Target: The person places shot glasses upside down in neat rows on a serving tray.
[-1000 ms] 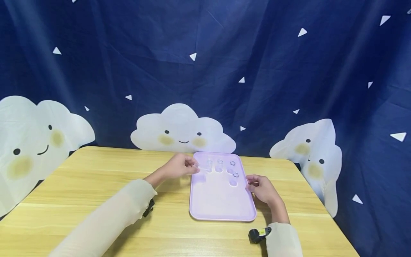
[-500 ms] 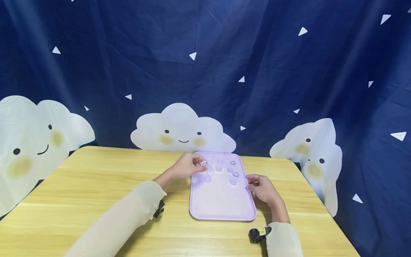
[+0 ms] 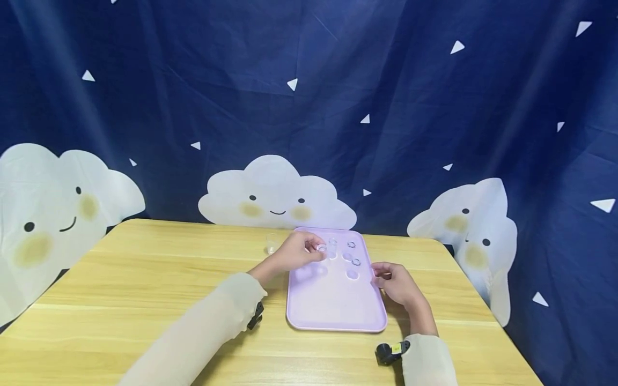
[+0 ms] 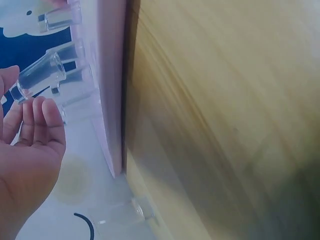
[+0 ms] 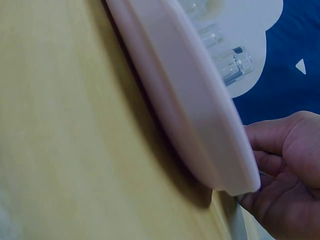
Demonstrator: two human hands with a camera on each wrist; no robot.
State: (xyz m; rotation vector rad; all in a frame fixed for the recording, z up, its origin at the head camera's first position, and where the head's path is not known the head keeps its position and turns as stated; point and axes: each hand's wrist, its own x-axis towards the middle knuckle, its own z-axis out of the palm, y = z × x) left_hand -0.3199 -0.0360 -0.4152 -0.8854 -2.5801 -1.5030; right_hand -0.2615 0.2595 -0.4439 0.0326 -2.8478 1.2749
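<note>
My left hand (image 3: 301, 251) is above the far left part of a lilac tray (image 3: 335, 311), pinching a small clear shot glass (image 4: 42, 75) by its thick base. In the left wrist view that glass is tilted, its mouth toward the tray. Several similar glasses stand mouth down on the tray, among them a far one (image 3: 332, 247) and a nearer one (image 3: 354, 268); my left hand hides some of them in the head view. At the tray's right rim, my right hand (image 3: 396, 284) grips the edge, fingers (image 5: 270, 135) against it.
Another clear glass (image 3: 271, 244) stands upright on the wooden table (image 3: 193, 279), left of the tray. Behind the table hangs a dark blue curtain (image 3: 241, 80) with white clouds. A small black camera (image 3: 386, 354) sits at my right wrist.
My left hand has moved right over the tray with the glass. The glass standing left of the tray has come into view. My right hand stays at the rim.
</note>
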